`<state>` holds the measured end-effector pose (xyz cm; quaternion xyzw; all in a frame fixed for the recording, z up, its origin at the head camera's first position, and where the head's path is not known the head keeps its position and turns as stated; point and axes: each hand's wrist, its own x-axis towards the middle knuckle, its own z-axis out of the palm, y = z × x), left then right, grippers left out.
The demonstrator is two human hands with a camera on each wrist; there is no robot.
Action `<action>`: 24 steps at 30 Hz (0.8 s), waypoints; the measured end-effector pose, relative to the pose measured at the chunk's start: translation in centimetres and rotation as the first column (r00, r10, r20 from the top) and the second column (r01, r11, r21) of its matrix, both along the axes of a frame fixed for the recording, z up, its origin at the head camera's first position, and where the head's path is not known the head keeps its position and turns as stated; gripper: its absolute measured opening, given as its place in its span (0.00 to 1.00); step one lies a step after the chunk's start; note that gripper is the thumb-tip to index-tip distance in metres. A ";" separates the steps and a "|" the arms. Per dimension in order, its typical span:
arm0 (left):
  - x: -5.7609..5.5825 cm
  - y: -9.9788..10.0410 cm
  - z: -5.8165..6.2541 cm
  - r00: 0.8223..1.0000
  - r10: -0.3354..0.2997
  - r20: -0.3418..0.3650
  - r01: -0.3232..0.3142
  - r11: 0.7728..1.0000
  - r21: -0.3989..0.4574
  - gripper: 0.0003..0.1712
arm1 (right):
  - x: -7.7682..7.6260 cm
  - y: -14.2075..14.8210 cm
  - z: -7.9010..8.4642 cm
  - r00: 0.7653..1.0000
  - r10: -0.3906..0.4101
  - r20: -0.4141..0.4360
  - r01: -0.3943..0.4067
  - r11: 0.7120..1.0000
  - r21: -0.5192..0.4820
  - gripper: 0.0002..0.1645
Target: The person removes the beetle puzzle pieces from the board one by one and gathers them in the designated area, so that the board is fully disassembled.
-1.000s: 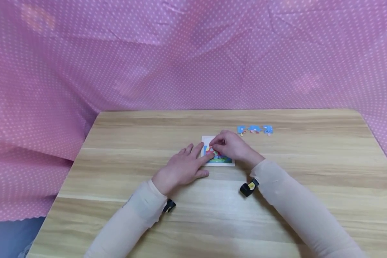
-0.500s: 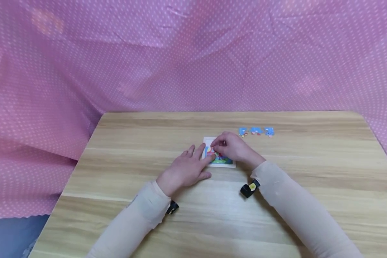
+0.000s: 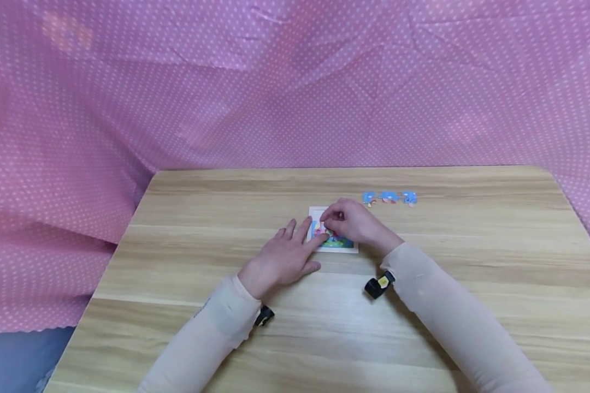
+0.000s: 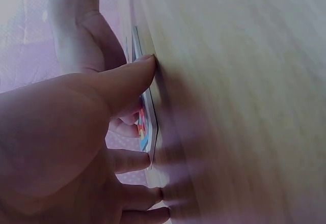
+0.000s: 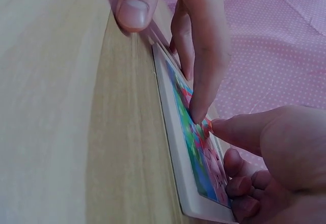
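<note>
A small jigsaw puzzle in a white-rimmed tray (image 3: 341,251) lies flat on the table, its colourful picture partly covered by both hands. My left hand (image 3: 284,257) is spread at its left side. The left index finger presses on the picture, while the thumb rests on the table by the tray's near edge, as the right wrist view shows. Over the tray's upper part, my right hand (image 3: 352,221) pinches a puzzle piece (image 5: 206,129) between thumb and index finger, against the picture surface. Most of that piece is hidden by the fingers.
Three loose blue puzzle pieces (image 3: 389,197) lie in a row behind the right hand, towards the table's far edge. A pink dotted curtain (image 3: 295,98) hangs behind the wooden table (image 3: 472,229). Black wrist cameras (image 3: 376,286) sit under both forearms.
The left forearm has shifted slightly right. Both hands otherwise stay at the tray, with the right fingers at nearly the same spot. The head view has wobbled a little.
</note>
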<state>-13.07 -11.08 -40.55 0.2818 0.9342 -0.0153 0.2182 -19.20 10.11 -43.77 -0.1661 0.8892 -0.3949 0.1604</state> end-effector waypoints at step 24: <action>-0.1 -0.2 -0.3 0.999 0.032 0.002 -0.032 0.999 0.039 0.37 | 0.1 0.0 0.5 0.996 -0.010 0.093 0.018 0.996 -0.086 0.11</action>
